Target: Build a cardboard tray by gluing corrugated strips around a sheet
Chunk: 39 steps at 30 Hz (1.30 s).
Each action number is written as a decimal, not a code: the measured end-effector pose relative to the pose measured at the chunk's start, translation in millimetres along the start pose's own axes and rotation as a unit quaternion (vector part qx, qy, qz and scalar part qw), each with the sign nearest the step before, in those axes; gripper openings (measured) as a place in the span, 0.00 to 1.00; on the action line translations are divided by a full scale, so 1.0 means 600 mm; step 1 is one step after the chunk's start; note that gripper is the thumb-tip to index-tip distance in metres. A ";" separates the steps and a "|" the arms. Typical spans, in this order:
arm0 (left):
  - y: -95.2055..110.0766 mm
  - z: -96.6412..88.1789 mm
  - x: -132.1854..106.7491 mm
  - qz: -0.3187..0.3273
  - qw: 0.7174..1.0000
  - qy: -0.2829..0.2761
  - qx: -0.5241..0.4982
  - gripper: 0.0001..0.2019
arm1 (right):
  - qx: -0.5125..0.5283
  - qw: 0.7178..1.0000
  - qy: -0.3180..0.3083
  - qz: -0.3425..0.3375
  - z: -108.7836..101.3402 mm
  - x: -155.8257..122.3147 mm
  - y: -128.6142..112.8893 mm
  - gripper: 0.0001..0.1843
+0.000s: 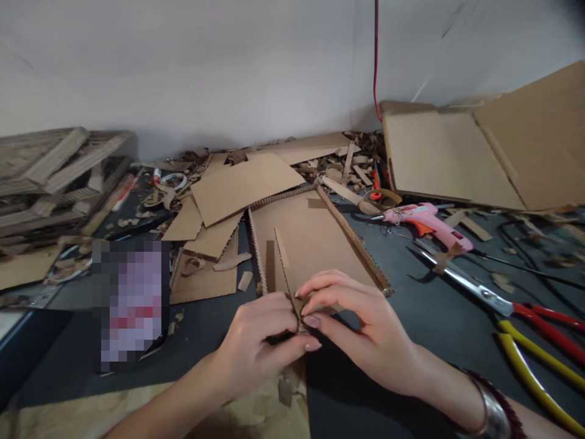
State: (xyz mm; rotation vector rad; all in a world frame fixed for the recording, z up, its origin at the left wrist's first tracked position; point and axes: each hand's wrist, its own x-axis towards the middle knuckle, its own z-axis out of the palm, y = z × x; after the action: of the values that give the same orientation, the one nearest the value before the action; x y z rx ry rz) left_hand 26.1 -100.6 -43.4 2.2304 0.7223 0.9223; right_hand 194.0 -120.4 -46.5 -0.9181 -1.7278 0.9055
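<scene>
A narrow cardboard strip [284,262] stands on edge between my two hands, pointing away from me. My left hand [262,332] is closed on its near end, thumb against curled fingers. From the other side, my right hand [361,326] pinches the same end with thumb and fingertips. Beneath and beyond the strip lies a cardboard tray [315,228] with low corrugated walls along its left, far and right sides. Its near end is partly hidden behind my hands.
A pink glue gun [427,222], long red-handled scissors [484,292] and a yellow-handled tool [530,372] lie at the right. Cardboard sheets [247,186] and scraps are piled beyond the tray. A blurred-out object [137,299] is at the left; a folded carton [452,152] stands back right.
</scene>
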 end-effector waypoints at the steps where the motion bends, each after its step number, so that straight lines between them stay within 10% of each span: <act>1: 0.000 0.000 -0.001 0.001 1.000 -0.003 0.002 0.16 | -0.004 1.000 0.003 -0.008 0.000 0.000 0.000 0.05; 39: 0.005 0.001 0.000 -0.012 1.000 -0.011 0.008 0.08 | -0.019 1.000 0.018 -0.005 0.009 -0.012 0.005 0.08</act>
State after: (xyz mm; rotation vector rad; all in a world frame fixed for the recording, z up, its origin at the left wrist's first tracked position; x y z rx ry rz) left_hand 27.3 -103.1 -41.6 2.2361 0.7479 0.8821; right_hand 191.5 -126.3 -53.6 -0.9447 -1.7228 0.8485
